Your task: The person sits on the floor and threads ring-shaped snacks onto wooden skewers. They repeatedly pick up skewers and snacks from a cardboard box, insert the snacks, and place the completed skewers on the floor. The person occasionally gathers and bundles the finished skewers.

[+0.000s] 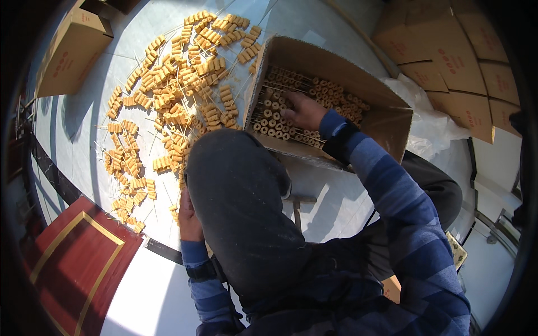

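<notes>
My right hand [304, 111] reaches into an open cardboard box [386, 128] with bent fingers. Its thumb and fingertips close on skewers among the packed rows of yellow-brown, ring-shaped pieces [278, 115]. The ends of the pieces show their round holes, and thin sticks jut out between the rows. Beside my bent knee is my left hand [189, 217], low and close to the floor; its fingers are mostly hidden by the leg. A large loose heap of skewers [174, 95], threaded with ridged, tube-like golden pieces, spreads over the floor on the left, reaching close to this hand.
Closed cardboard cartons [443, 56] are stacked at the far right, with crumpled clear plastic [431, 120] before them. Another carton [73, 53] stands at the far left. A dark red panel [78, 269] with gold trim lies at lower left. A T-shaped tool [297, 210] rests beside my knee.
</notes>
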`<action>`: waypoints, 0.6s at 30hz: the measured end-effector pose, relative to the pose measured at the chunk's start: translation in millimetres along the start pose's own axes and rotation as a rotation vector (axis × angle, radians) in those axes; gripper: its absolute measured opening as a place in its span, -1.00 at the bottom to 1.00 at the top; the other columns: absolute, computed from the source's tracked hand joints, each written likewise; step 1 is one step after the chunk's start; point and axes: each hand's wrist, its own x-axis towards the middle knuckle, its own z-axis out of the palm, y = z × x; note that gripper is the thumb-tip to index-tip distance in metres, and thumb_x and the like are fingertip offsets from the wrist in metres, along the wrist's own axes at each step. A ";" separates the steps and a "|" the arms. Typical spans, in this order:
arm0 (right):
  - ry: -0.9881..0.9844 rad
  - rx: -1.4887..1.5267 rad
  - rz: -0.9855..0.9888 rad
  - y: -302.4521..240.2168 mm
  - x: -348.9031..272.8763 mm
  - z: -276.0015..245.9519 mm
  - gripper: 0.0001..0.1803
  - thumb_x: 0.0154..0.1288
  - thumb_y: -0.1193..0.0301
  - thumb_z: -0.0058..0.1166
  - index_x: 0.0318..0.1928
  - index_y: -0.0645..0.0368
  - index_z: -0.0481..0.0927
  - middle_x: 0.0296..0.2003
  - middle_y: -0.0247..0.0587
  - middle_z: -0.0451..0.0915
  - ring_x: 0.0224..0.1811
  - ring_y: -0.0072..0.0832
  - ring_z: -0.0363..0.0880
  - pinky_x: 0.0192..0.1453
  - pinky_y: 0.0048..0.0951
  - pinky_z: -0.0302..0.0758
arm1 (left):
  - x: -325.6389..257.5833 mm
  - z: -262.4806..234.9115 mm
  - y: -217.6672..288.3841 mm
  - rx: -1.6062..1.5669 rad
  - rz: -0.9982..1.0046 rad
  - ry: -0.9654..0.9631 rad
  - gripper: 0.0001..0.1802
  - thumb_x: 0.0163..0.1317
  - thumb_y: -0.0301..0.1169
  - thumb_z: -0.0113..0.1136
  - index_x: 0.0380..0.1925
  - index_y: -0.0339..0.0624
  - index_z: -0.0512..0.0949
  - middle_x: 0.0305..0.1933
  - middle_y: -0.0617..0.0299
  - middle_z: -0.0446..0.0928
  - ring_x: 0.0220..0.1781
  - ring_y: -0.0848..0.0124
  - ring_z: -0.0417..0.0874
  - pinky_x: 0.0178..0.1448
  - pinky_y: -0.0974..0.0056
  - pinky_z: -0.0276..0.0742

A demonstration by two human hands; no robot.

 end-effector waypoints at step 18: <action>0.181 -0.497 -0.224 -5.0 -13.0 8.7 -0.59 0.44 0.26 0.06 0.24 0.06 0.53 0.03 0.08 0.58 0.12 0.03 0.52 0.20 -0.04 0.48 | -2.9 5.3 -76.6 0.167 0.070 -0.087 -0.45 0.34 -0.36 0.19 0.31 -0.22 0.40 0.06 0.03 0.55 -0.01 0.29 0.64 0.13 0.20 0.56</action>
